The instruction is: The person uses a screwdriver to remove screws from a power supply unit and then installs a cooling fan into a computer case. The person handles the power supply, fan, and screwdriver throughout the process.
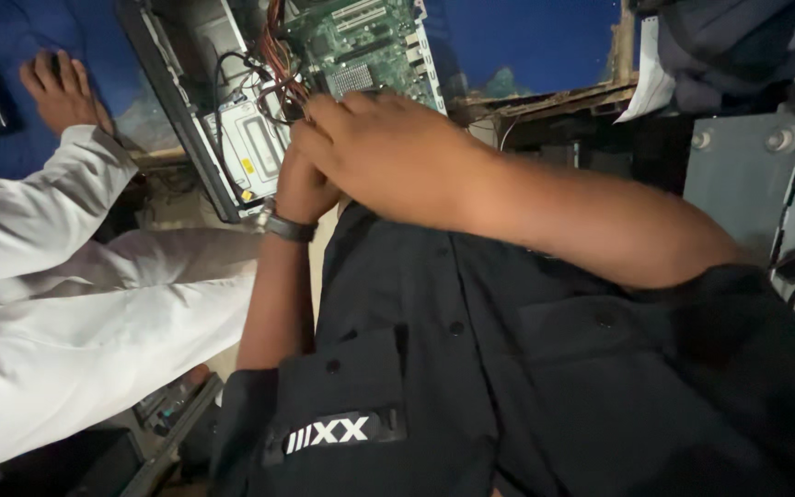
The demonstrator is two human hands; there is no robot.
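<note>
Head view: fingers of the right hand are curled over the red wire bundle; a grasp cannot be confirmed. The left hand is hidden beneath, its state unreadable. The open computer case is laid on a blue table, a co-worker's hand resting nearby.

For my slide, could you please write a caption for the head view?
Both hands, right hand over left hand, work at the wires inside an open computer case.

Your right hand lies over your left hand at the open computer case, by the red wires and green board. Another person's hand rests on the blue desk.
</note>
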